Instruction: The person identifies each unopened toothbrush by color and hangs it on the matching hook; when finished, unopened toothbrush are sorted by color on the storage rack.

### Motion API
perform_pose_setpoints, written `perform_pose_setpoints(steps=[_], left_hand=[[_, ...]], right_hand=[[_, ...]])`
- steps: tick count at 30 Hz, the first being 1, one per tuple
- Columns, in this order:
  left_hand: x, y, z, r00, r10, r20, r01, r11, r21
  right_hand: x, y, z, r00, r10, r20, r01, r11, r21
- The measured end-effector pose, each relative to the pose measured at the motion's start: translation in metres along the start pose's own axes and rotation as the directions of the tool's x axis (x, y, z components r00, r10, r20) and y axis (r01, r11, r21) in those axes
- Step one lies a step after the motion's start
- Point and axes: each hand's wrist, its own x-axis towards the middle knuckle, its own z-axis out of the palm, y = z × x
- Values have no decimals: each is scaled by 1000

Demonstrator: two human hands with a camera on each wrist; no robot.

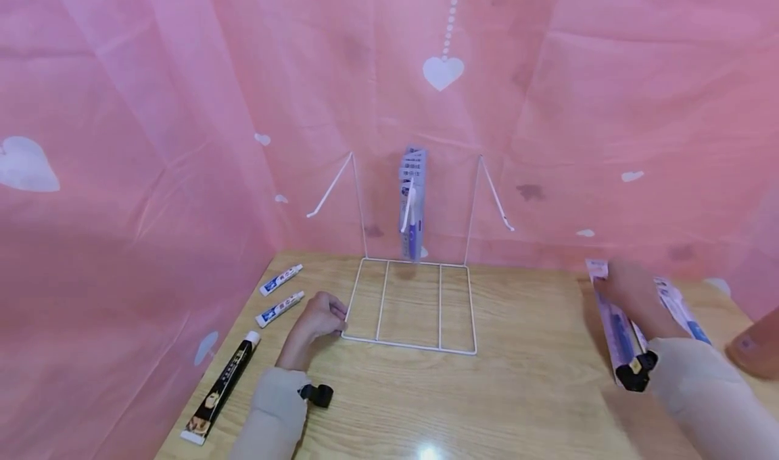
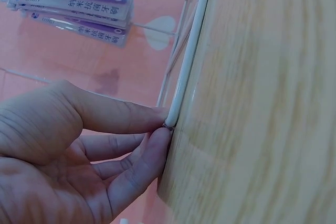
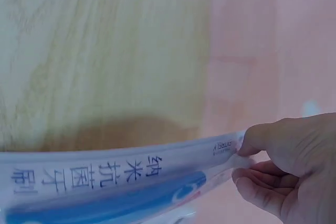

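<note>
A white wire display rack (image 1: 409, 346) stands on the table, with hooks rising at its back. My left hand (image 1: 322, 314) pinches its front left corner; in the left wrist view the thumb and fingertips (image 2: 157, 142) meet at the wire's end. Several packaged toothbrushes (image 1: 414, 243) with purple handles hang on the middle hook. At the right, my right hand (image 1: 635, 294) pinches the top end of a packaged toothbrush (image 3: 105, 179). A blue handle shows through its clear pack, and its far end runs out of the right wrist view.
More packaged toothbrushes (image 1: 678, 304) lie beside the right hand. On the left are two small white toothpaste tubes (image 1: 280, 309) and a long black tube (image 1: 222, 385). An orange-brown rounded object (image 1: 757, 345) is at the right edge. Pink cloth (image 1: 182, 108) hangs behind the table.
</note>
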Motion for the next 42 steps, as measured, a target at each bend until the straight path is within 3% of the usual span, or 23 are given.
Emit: perform_pose_setpoints(steps=[7,15,20,24,27,31,34,39,42], left_hand=[[2,-1,0,1000,12,-4,-12,1000,7],[-1,-1,-1,1000,-1,3,1,1000,11],[-3,-2,2,1000,10,-4,-10,1000,1],[-3,-3,3,1000,25,-8,-25,1000,-7],[-3,-3,2,999,31,-13,-31,999,-5],[-3,-3,1,999,29,-18,-29,1000,-1],[-3,-2,1,1000,21,-16,-21,1000,-3],[-4,-1,2,1000,8,-9,-8,1000,-8],[-4,0,2,1000,4,-10,-4,1000,-16]], right_hand=[[-14,-59,-47,988,-80,-131,76,997,-34],[-29,-88,-67,958,-133,-255,126,991,-43],[-43,-116,-82,952,-111,-285,108,994,-26],[-57,-142,-96,928,-155,-339,150,988,-41],[-67,-164,-106,881,-241,-407,228,970,-81],[-80,-194,-114,757,-381,-530,361,921,-147],[-87,-213,-118,666,-443,-601,432,885,-173],[-99,-238,-123,593,-475,-650,491,853,-175],[-102,-247,-122,562,-494,-663,516,836,-185]])
